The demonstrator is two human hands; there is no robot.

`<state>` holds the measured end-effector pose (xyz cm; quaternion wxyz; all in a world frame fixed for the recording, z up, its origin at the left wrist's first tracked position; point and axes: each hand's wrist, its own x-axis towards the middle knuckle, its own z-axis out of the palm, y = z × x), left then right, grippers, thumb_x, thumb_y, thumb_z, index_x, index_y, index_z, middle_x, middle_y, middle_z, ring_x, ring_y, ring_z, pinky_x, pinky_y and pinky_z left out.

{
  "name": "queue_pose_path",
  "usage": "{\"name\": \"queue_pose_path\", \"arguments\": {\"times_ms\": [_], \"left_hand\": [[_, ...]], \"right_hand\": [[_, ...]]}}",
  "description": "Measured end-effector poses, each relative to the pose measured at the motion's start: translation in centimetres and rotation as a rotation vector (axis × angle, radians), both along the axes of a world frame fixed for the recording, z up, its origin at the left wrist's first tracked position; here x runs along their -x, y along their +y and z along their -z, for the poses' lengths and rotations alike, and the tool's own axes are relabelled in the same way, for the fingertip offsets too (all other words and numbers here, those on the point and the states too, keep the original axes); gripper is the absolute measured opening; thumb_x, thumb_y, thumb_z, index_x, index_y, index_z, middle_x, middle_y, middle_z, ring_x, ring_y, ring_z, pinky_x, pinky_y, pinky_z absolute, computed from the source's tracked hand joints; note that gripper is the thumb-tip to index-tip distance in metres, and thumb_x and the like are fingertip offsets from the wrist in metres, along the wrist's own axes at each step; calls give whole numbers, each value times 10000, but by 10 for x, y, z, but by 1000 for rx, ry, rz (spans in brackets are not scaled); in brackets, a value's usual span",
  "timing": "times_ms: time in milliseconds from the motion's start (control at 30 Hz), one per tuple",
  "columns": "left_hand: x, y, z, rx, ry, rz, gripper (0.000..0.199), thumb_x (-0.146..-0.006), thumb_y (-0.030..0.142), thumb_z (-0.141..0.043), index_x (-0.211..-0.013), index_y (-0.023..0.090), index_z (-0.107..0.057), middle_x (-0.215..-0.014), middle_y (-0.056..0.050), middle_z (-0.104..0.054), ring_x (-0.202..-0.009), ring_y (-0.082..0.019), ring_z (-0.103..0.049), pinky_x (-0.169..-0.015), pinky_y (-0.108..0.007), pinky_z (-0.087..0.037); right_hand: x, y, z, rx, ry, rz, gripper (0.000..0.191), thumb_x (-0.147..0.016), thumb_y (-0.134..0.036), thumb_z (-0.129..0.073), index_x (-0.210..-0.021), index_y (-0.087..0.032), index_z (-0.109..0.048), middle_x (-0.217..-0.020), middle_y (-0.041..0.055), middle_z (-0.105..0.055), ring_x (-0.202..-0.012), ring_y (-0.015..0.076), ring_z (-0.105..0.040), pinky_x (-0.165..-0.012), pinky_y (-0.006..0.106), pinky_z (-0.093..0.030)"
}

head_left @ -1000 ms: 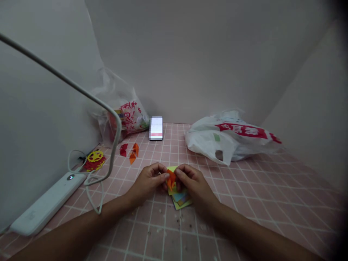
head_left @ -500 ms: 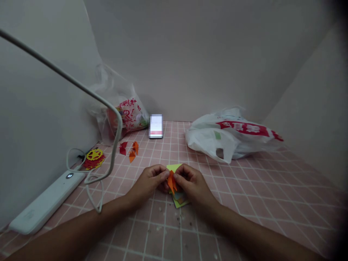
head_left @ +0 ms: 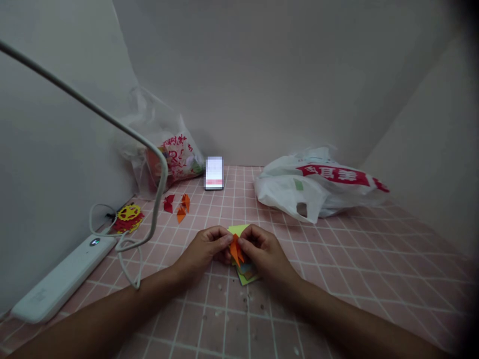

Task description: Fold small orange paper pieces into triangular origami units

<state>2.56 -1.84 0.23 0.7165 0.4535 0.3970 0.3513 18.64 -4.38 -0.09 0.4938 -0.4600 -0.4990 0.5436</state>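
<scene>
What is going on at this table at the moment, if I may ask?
A person is holding a small orange folded paper between the fingertips of the left hand and right hand. Coloured paper sheets lie beneath the hands. Farther back to the left, a red paper piece and orange paper pieces lie on the tiled-pattern surface. The fold's exact shape is hard to tell.

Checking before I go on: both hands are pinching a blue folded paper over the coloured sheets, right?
Not blue: the head view shows the folded paper is orange. The left hand and right hand do pinch it over the coloured sheets.
</scene>
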Motion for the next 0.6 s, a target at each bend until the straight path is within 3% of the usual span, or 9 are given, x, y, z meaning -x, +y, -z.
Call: {"name": "queue_pose_path", "arguments": {"times_ms": [600], "left_hand": [[0,0,2,-41,40,5,271,-717,358,-766,-721,142,-602,-544,28,-608,-510,-82,-540,-551,-203,-423]], "right_hand": [[0,1,4,-26,-47,8,200,-771,-317,-620,-670,-199,-495,-625,-26,-514,-559,120,-476,-510,238,-382]]}}
